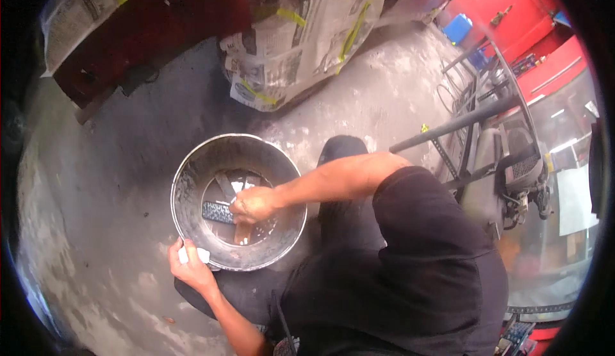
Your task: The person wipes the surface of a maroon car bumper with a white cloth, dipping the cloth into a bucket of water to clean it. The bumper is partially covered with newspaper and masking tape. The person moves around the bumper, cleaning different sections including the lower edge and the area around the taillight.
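Observation:
A round, worn grey metal bucket [238, 139] stands on the floor in front of me, its inside scuffed. My left hand [192, 271] is at its near left rim, closed round a small white wad [194, 255] that may be cloth or paper. Into the bucket reaches my right hand [254, 203], fingers curled down towards the contents; what they hold is hidden. Beside those fingers lies a dark block with a speckled face [217, 212]. A brown strip [243, 232] shows below the hand, and flat grey and white pieces lie around it.
Beyond the bucket is a dark red vehicle body [173, 23], with a wheel covered in newspaper [288, 48] and yellow tape. To the right stand a metal-framed machine [512, 151] and a blue container [457, 29]. The floor [109, 183] is stained grey concrete.

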Tool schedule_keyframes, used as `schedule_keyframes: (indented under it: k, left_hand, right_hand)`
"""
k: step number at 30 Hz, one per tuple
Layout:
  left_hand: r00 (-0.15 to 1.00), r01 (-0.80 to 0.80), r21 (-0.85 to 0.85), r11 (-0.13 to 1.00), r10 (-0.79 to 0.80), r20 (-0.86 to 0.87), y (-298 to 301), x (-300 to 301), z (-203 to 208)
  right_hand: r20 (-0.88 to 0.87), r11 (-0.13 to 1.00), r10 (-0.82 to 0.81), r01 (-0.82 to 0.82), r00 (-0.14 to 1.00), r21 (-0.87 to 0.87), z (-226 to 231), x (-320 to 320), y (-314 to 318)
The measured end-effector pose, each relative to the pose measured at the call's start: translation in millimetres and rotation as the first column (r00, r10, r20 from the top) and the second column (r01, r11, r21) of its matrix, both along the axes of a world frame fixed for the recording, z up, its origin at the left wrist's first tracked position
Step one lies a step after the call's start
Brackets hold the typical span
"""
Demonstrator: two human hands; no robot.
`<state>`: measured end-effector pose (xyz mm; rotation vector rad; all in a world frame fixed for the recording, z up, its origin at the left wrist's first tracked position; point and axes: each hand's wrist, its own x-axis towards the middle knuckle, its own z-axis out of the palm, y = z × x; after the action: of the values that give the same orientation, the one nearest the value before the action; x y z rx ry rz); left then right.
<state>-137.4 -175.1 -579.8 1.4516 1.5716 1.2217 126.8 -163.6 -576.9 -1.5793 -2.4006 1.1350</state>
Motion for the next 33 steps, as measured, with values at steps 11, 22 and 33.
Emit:
schedule_keyframes:
  k: [11, 22, 33]
  left_hand:
    - [0.996, -0.058, -0.036, 0.998, 0.061, 0.073, -2.5, 1.0, 8.4]
    - [1.000, -0.008, 0.083, 0.997, 0.006, 0.026, 2.1, -3.4, 4.7]
    - [0.997, -0.052, 0.075, 0.996, 0.047, 0.060, -1.2, -4.8, 22.7]
  right_hand:
    - [-0.022, 0.949, -0.306, 0.304, 0.952, -0.078, -19.2, -0.9, 46.8]
    - [-0.376, 0.860, -0.136, 0.298, 0.917, 0.415, 111.7, 34.0, 16.0]
    - [-0.038, -0.367, -0.205, -0.041, 0.978, 0.929, 322.7, 22.4, 183.3]
